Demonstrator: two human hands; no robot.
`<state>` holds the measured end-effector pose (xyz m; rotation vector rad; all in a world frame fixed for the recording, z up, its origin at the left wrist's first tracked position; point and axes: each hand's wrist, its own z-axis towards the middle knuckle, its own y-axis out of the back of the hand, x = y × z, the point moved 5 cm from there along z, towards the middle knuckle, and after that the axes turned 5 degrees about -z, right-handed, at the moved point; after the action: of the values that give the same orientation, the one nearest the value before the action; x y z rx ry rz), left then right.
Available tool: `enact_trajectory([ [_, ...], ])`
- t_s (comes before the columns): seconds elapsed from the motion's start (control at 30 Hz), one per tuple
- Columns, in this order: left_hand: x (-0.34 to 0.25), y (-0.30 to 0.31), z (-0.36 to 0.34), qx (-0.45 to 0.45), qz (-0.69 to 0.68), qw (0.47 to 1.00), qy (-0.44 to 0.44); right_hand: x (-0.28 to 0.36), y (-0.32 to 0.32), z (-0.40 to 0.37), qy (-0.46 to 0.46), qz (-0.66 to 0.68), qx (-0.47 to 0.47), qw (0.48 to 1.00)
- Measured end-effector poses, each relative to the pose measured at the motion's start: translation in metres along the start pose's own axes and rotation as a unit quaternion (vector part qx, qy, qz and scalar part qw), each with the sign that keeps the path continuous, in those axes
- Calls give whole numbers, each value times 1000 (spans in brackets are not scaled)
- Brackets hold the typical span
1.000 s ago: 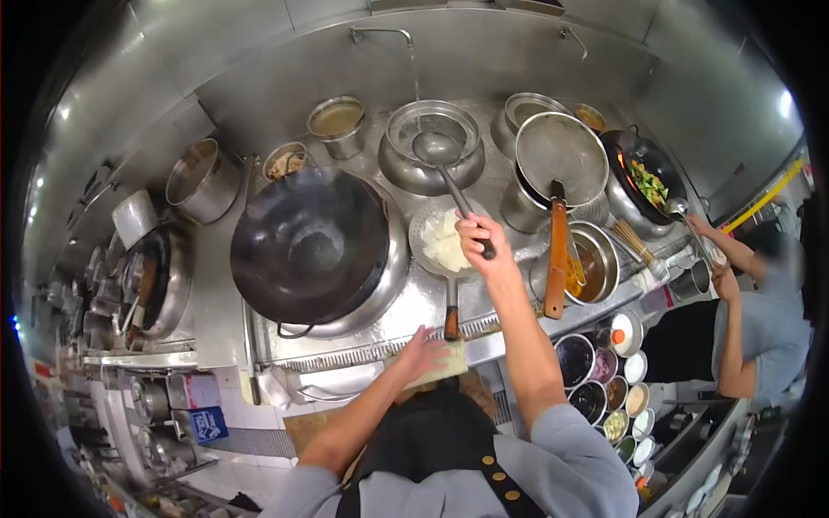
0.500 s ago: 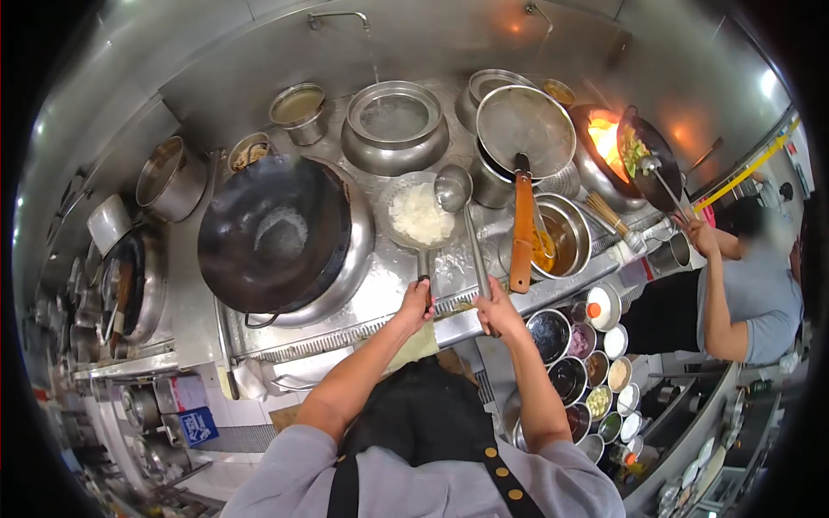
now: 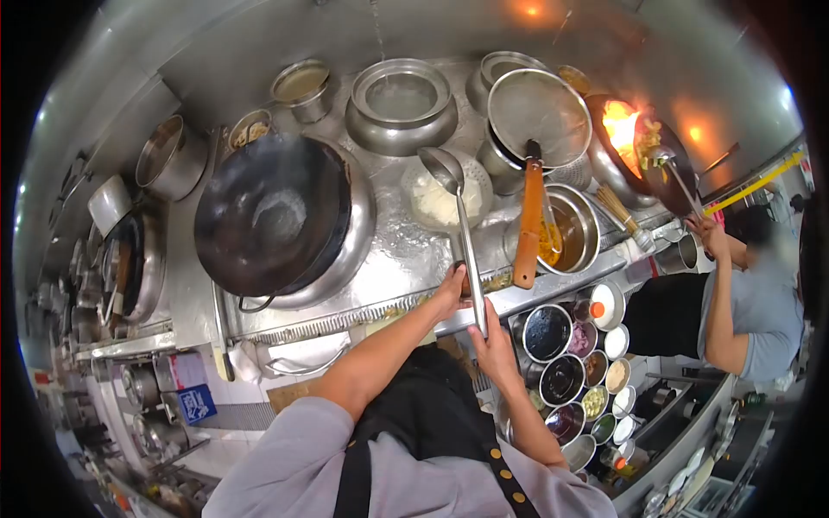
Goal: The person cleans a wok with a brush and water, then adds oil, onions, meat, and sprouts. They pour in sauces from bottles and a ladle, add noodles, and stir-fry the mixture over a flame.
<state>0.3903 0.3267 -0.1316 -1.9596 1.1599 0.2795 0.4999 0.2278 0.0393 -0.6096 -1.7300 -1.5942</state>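
Note:
My left hand (image 3: 450,293) is closed round the handle of a perforated skimmer (image 3: 480,183), which lies over the steel counter with white food (image 3: 433,200) heaped in it. A long-handled ladle (image 3: 466,242) is in my right hand (image 3: 495,347), its fingers wrapped near the handle's lower end. The ladle's bowl overlaps the far left rim of the skimmer, and its handle crosses over the food and passes beside my left hand. To the left, a large black wok (image 3: 268,216) with a wet sheen sits tilted on its burner ring.
Behind stands a wide steel pot (image 3: 401,108). A strainer with a wooden handle (image 3: 528,229) rests across pots at right. Several ingredient containers (image 3: 564,380) stand by my right arm. Further right, a co-worker (image 3: 751,293) holds a ladle at a flaming wok (image 3: 665,164).
Both hands and the skimmer have shifted right. The ladle's bowl has swung from the skimmer's right side to its far left rim. Flames at the co-worker's wok have changed shape.

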Motion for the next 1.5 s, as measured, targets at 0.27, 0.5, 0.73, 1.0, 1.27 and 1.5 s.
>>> enact_trajectory([
  [0.27, -15, 110, -178, -4, 150, 985, -84, -24, -49, -53, 10, 6, 92, 996],
  [0.5, -36, 305, -390, -330, 304, 830, -331, -83, -128, -64, 9, -260, 45, 964],
  [0.73, -81, 464, -445, -564, 395, 597, -411, 51, -136, -30, 76, -146, -15, 986],
  [1.0, -75, 496, -386, -469, 463, 685, -309, 82, -157, -44, 59, -201, -41, 977],
  [1.27, -72, 486, -410, -196, -227, 908, -292, -105, -138, -58, -111, -296, -9, 949],
  [1.5, -95, 436, -452, 33, -404, 831, -380, -20, -174, -63, -229, 336, 87, 909],
])
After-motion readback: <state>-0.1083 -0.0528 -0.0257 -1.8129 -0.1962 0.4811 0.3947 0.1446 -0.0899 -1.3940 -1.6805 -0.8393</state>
